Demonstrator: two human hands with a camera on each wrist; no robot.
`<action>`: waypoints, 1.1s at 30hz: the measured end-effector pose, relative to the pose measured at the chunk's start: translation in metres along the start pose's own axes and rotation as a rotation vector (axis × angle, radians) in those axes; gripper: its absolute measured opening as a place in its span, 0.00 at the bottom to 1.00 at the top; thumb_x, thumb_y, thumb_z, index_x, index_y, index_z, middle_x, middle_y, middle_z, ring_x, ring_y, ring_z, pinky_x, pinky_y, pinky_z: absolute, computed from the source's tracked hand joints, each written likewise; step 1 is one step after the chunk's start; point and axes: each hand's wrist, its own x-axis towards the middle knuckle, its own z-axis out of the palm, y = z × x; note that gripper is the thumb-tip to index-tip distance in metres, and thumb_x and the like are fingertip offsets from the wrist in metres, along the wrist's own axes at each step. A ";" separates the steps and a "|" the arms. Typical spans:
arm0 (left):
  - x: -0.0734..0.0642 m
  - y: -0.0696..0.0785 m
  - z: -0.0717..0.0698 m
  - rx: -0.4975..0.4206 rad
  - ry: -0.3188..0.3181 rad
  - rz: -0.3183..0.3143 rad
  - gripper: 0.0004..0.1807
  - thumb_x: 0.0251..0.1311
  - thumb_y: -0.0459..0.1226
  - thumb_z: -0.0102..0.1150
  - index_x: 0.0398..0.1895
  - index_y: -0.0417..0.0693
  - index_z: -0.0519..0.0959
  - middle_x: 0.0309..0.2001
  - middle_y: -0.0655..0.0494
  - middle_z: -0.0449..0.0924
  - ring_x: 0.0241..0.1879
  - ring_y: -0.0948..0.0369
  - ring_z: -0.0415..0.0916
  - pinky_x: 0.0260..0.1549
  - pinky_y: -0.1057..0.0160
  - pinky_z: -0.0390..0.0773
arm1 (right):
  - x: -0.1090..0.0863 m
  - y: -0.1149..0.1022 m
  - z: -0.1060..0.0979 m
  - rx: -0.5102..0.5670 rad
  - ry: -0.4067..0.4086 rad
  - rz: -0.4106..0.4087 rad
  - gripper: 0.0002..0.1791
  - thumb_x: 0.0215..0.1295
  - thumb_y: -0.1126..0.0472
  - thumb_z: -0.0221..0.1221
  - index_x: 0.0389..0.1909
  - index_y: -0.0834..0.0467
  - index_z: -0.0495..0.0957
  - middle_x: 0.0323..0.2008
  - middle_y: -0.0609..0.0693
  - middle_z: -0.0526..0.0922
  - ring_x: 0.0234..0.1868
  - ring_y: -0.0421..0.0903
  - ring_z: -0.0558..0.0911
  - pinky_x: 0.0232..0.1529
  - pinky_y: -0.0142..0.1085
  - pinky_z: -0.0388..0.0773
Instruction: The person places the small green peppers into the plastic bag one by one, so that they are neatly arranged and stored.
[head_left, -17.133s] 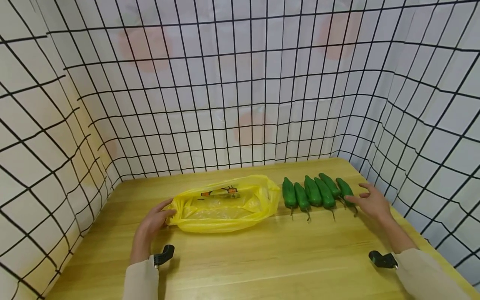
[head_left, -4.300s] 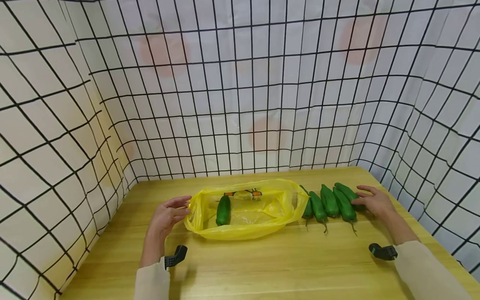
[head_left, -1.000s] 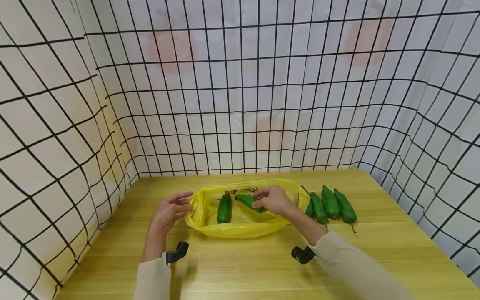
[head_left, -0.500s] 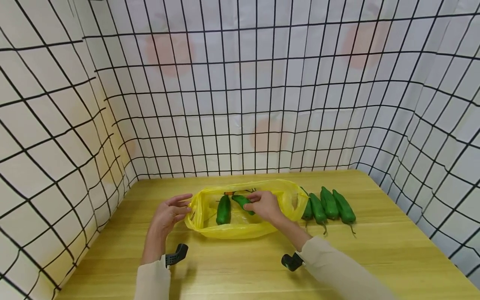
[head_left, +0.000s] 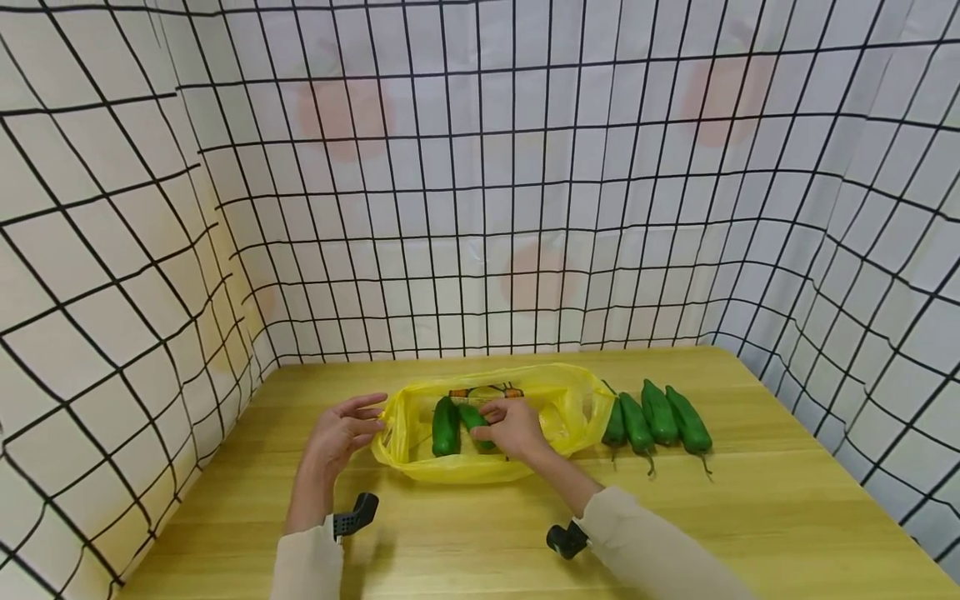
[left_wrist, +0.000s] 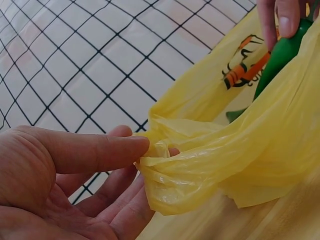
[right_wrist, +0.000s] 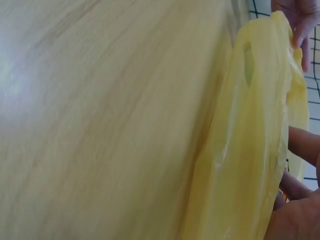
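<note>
A yellow plastic bag (head_left: 450,473) lies on its side of the table with its mouth spread upward. My left hand (head_left: 335,437) pinches the bag's left edge between thumb and fingers, as the left wrist view shows. Inside the bag, my right hand (head_left: 517,429) grips a green pepper (head_left: 471,417) by its near end. Close to its left lies another green pepper (head_left: 446,427) in the bag. In the right wrist view the bag's wall (right_wrist: 245,140) hides most of what the fingers hold.
Several green peppers (head_left: 657,412) lie in a row on the wooden table (head_left: 450,542), right of the bag. The bag's right end partly covers the leftmost of them. White walls with a black grid (head_left: 427,208) enclose the back and sides.
From the right end of the row, my right hand has brought a second pepper into the bag and moved it left, beside the first. My left hand stays at the bag's edge.
</note>
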 end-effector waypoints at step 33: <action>0.001 -0.002 0.002 0.001 0.003 0.002 0.28 0.61 0.24 0.64 0.67 0.38 0.75 0.47 0.51 0.79 0.36 0.62 0.82 0.39 0.66 0.85 | -0.002 -0.007 0.018 0.038 0.016 0.043 0.24 0.66 0.58 0.67 0.60 0.64 0.79 0.19 0.57 0.80 0.12 0.40 0.68 0.14 0.31 0.62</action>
